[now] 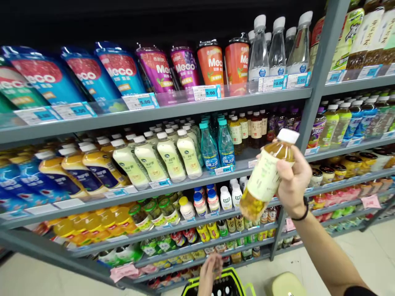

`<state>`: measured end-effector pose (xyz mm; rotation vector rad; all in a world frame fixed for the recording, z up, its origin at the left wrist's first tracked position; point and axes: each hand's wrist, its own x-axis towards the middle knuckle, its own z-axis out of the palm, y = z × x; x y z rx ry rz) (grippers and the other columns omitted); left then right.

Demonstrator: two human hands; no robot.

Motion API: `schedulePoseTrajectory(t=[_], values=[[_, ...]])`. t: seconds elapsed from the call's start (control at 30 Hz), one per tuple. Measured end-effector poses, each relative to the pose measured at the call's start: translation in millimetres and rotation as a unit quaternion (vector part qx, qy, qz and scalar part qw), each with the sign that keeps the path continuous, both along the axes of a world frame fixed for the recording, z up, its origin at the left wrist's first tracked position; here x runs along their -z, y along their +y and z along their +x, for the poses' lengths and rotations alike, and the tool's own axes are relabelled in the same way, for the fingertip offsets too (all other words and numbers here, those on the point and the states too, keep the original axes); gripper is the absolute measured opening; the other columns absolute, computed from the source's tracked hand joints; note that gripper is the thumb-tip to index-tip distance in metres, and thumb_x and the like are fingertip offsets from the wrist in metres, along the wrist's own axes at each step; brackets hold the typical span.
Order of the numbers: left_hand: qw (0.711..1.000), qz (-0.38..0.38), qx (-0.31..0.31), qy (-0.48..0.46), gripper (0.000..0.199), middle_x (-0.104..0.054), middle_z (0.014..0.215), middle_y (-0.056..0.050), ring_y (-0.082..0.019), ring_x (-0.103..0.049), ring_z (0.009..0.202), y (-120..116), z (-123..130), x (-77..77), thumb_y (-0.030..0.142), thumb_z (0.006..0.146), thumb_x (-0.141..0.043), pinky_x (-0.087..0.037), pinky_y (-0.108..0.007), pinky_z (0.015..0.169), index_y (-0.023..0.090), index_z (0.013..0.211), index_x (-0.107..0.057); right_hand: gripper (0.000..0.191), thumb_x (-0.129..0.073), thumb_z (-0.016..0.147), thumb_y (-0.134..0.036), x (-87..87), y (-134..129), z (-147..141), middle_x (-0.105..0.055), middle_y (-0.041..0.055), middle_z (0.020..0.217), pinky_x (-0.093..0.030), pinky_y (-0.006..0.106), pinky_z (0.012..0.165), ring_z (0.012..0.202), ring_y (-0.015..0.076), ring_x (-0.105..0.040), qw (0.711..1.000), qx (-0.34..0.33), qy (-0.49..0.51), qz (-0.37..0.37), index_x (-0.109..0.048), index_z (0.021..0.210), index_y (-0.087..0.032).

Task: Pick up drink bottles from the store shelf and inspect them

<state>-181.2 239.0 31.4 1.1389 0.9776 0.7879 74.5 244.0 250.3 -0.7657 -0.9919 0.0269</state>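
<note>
My right hand [295,185] is wrapped round a drink bottle [261,177] with a white cap, a pale label and yellow-brown liquid. The bottle is held up in front of the shelves, tilted with its cap toward the upper right. Low in the view, my left hand [210,269] is over a black shopping basket [232,273] with a lime-green rim. Its fingers are stretched out and slightly blurred, with nothing seen in them. Similar bottles with pale labels [236,133] stand on the middle shelf, behind and left of the held one.
Meco cups [182,65] and clear bottles [278,47] line the top shelf. Teal bottles [226,144] and milky-green bottles [189,154] fill the shelf below. A grey upright post [319,78] divides the shelving. A pale yellow-green object [288,284] is on the floor, right of the basket.
</note>
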Motion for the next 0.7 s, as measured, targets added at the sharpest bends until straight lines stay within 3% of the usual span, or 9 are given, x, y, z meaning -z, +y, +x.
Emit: schedulePoseTrajectory(t=[0.1,0.2,0.3,0.43,0.53,0.63,0.7], values=[[0.986,0.019,0.030,-0.163,0.058,-0.071,0.092,-0.010,-0.025,-0.068,0.088,4.4,-1.2,-5.4,0.074,0.083,-0.068,-0.054,-0.031,0.066,0.019,0.100,-0.072,0.050,-0.075,0.085,-0.059,38.5,-14.1,-58.8,-0.077,0.0119,0.111,-0.063,0.052,0.091,0.100,0.0343,-0.076,0.973,-0.183,0.088,-0.108,-0.068,0.120,-0.024],[0.954,0.022,0.155,-0.256,0.074,-0.071,0.099,-0.013,-0.023,-0.069,0.081,-9.2,-15.1,-14.4,0.076,0.074,-0.077,-0.056,-0.029,0.061,0.018,0.119,-0.066,0.053,-0.081,0.080,-0.061,78.6,-22.2,-109.7,-0.078,0.0115,0.112,-0.062,0.049,0.093,0.099,0.0338,-0.076,0.939,-0.266,0.107,-0.189,-0.070,0.115,-0.023],[0.939,0.003,0.219,-0.266,0.068,-0.069,0.089,-0.009,-0.013,-0.061,0.058,-28.4,-34.2,-13.1,0.057,0.070,-0.090,-0.052,-0.023,0.049,0.017,0.116,-0.060,0.055,-0.081,0.082,-0.059,107.0,-35.0,-147.2,-0.077,0.0106,0.120,-0.060,0.048,0.098,0.106,0.0325,-0.074,0.924,-0.279,0.092,-0.246,-0.068,0.121,-0.024],[0.961,0.006,0.146,-0.234,0.061,-0.065,0.077,-0.001,-0.008,-0.053,0.050,-46.0,-58.1,-5.8,0.047,0.077,-0.087,-0.048,-0.020,0.046,0.017,0.121,-0.056,0.064,-0.078,0.089,-0.047,132.8,-62.8,-182.4,-0.060,0.0078,0.151,-0.050,0.044,0.115,0.137,0.0294,-0.059,0.920,-0.236,0.061,-0.307,-0.053,0.145,-0.030],[0.983,0.043,0.096,-0.152,0.060,-0.068,0.079,-0.002,-0.013,-0.063,0.062,-50.0,-73.8,-10.8,0.041,0.081,-0.083,-0.055,-0.022,0.057,0.017,0.129,-0.057,0.084,-0.083,0.087,-0.038,152.4,-84.9,-205.7,-0.048,0.0079,0.161,-0.043,0.043,0.122,0.146,0.0275,-0.050,0.912,-0.197,0.040,-0.359,-0.036,0.157,-0.033],[0.985,0.110,0.080,-0.102,0.051,-0.074,0.098,-0.006,-0.020,-0.071,0.087,-50.5,-88.3,-20.5,0.031,0.081,-0.080,-0.060,-0.028,0.077,0.018,0.125,-0.060,0.083,-0.081,0.089,-0.038,167.6,-99.9,-226.1,-0.051,0.0109,0.158,-0.043,0.045,0.122,0.144,0.0279,-0.052,0.901,-0.188,0.050,-0.386,-0.034,0.156,-0.031],[0.984,0.156,0.072,-0.052,0.042,-0.075,0.104,-0.008,-0.020,-0.072,0.090,-51.0,-98.8,-24.4,0.029,0.081,-0.079,-0.060,-0.029,0.081,0.017,0.117,-0.062,0.077,-0.080,0.090,-0.039,173.2,-104.7,-236.3,-0.055,0.0120,0.155,-0.045,0.045,0.121,0.142,0.0277,-0.054,0.899,-0.203,0.072,-0.380,-0.037,0.154,-0.030]])
